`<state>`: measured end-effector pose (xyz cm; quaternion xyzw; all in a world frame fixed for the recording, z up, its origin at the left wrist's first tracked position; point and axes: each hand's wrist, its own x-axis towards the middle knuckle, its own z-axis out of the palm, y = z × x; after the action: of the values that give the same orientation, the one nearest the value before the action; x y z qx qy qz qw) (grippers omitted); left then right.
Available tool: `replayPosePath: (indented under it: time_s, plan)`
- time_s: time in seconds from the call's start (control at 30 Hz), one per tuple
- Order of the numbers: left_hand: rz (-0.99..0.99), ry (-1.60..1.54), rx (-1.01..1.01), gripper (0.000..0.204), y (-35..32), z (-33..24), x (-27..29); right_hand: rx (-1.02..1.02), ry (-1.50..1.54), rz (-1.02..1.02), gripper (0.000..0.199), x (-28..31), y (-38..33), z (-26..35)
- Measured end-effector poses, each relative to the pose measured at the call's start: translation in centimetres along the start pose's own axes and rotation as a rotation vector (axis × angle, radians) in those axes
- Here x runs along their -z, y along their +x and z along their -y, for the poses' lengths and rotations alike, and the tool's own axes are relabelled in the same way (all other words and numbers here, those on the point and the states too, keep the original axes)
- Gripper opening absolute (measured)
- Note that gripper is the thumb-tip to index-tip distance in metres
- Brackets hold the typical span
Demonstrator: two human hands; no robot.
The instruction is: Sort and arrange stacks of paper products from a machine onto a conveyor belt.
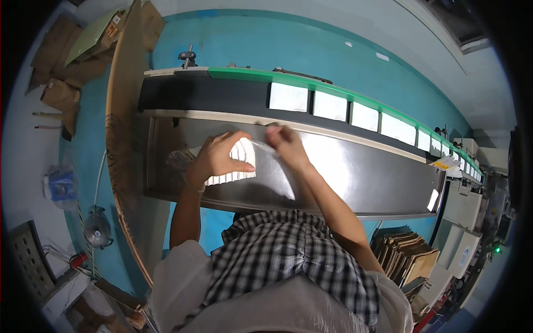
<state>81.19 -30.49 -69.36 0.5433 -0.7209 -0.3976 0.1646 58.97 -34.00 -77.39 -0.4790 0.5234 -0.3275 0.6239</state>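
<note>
Holding a fanned stack of white packets point(236, 164) on the steel table point(355, 177), the left hand point(219, 155) presses down; the right hand point(286, 145), at three o'clock, pinches one packet, which might slip if the fan shifts.

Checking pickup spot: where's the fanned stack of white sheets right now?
Head view, left of centre: the fanned stack of white sheets lies on the steel worktable, under the left hand, just below the conveyor belt.

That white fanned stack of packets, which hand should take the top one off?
Probably the right hand: it already pinches a thin sheet at the upper edge of the white stack. The left hand lies over the stack, holding it down.
</note>
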Motion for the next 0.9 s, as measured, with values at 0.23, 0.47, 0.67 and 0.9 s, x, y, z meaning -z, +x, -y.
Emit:
replayPosePath:
  time_s: [0.23,0.47,0.67,0.9]
  plan:
    - [-0.039,0.04,-0.09,0.087,-0.6,1.2,0.2,0.293,-0.719,0.106,0.056,-4.1,-2.7,2.4]
    - [-0.087,-0.013,-0.102,0.068,-0.9,0.7,0.6,-0.34,-0.148,0.343,0.041,-0.8,-3.3,2.3]
    - [-0.125,-0.008,-0.138,0.064,-1.1,1.0,0.1,-0.318,0.566,-0.084,0.031,-0.6,1.9,3.2]
    - [-0.154,0.215,-0.085,0.081,-1.9,1.3,0.5,-0.097,-0.296,0.296,0.062,-4.5,-3.2,2.7]
